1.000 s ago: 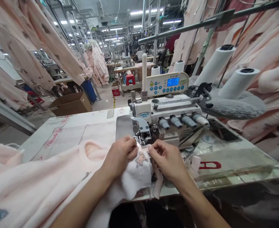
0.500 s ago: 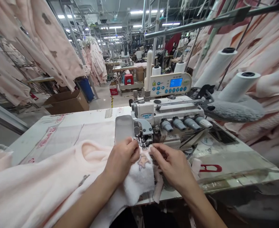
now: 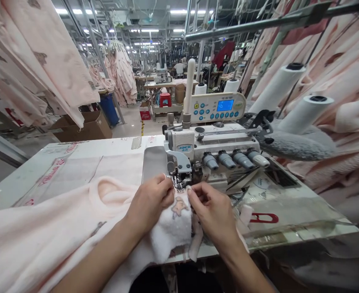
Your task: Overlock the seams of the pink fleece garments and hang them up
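Note:
A fluffy pale pink garment (image 3: 72,211) with small animal prints lies over the table's left part, its round neck opening facing up. Its edge runs to the presser foot (image 3: 179,185) of a white overlock sewing machine (image 3: 222,142). Just left of the foot, my left hand (image 3: 153,199) is closed on the fabric. On the foot's right side, my right hand (image 3: 211,207) pinches the fabric's edge between thumb and fingertips. Between my hands shows a bear-like print on the white fuzzy cloth. The needle tip is too small to make out.
A red snips-like tool (image 3: 265,218) lies on the table at right. White thread cones (image 3: 309,112) stand behind the machine. Pink garments hang on the left and right. A cardboard box (image 3: 81,127) sits on the floor beyond the table. A person (image 3: 179,69) sits far back.
The whole view has shifted slightly, so the machine and hands appear a little further left. Both hands keep their hold on the fabric beside the presser foot.

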Available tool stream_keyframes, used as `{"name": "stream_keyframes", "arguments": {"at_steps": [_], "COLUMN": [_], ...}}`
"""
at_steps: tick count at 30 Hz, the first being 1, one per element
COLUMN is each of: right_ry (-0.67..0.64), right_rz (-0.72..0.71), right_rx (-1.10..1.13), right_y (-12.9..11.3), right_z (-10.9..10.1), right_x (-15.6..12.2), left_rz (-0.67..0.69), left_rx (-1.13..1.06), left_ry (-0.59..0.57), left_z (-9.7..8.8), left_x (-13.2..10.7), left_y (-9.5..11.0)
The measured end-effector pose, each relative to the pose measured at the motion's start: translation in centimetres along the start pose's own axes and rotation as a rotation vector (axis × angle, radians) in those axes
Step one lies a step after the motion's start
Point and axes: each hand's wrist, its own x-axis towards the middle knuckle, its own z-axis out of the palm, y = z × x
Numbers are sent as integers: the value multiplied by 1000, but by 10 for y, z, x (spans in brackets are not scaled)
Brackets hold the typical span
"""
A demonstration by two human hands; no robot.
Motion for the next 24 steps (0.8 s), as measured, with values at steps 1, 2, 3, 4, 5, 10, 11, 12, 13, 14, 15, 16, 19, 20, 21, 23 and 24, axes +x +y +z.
{"name": "stream_keyframes", "arguments": {"at_steps": [1, 2, 3, 4, 5, 10, 11, 12, 13, 14, 15, 16, 19, 20, 21, 23, 24], "right_ry": [-1, -1, 0, 1, 3, 32, 36, 37, 39, 42, 46, 51, 80, 95, 111, 137, 148], "right_rz": [0, -1, -4, -10, -15, -28, -25, -23, -22, -24, -30, -40, -83, -97, -111, -138, -149], "right_rx": [4, 5, 3, -3, -11, -44, -41, -37, -34, -35, -40, -48, -97, -120, -140, -152, -139], "right_y": [0, 0, 0, 1, 1, 4, 5, 6, 7, 8, 9, 10, 11, 12, 12, 13, 14], "right_z": [0, 0, -1, -1, -1, 1, 2, 3, 3, 4, 5, 5, 8, 9, 9, 8, 6], "right_x": [0, -1, -1, -2, -2, -5, -6, -6, -7, -7, -7, -7, -6, -5, -5, -8, -12], "left_rz": [0, -1, 1, 4, 9, 71, 89, 105, 116, 123, 127, 128, 126, 125, 121, 105, 95], "left_rx": [-7, -15, -23, -27, -28, -48, -58, -66, -70, -71, -70, -67, -57, -55, -53, -48, -35], "left_ry": [-8, -13, -14, -13, -11, -26, -33, -37, -38, -36, -35, -31, -28, -30, -31, -31, -26], "left_z": [0, -1, -1, -1, -1, -2, -2, -2, -2, -2, -1, -1, -1, -2, -2, -3, -3], "left_x": [0, 1, 1, 1, 1, 2, 2, 2, 2, 2, 2, 2, 3, 3, 3, 4, 5], "left_y": [0, 0, 0, -1, -1, -6, -8, -9, -10, -11, -12, -12, -14, -14, -14, -13, -12]}}
